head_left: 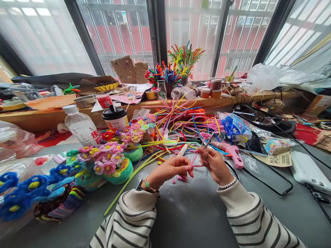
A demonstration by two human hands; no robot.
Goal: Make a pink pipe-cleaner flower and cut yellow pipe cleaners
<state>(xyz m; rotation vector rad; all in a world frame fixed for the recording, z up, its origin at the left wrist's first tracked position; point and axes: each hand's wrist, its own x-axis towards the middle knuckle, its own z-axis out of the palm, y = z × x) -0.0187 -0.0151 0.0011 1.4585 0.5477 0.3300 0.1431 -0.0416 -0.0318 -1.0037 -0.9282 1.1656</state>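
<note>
My left hand (173, 169) pinches a pink pipe cleaner (193, 159) between thumb and fingertips, above the grey table. Close on its right, my right hand (213, 167) is closed around a small pair of scissors (209, 139), whose blades point up and away from me. A short reddish-pink strand (198, 166) spans the gap between the hands; which hand has hold of it I cannot tell. Below them lie pink fuzzy scraps (182, 178) and scattered glitter. Behind the hands spreads a heap of loose pipe cleaners (178, 119) in many colours.
Pipe-cleaner flowers in pots (110, 158) crowd the left, near a water bottle (80, 125) and a lidded cup (115, 119). At right are a pink glue gun (234, 155) with its cord, a blue packet (236, 127) and a white power bank (311, 172). Jars line the wooden ledge (139, 106).
</note>
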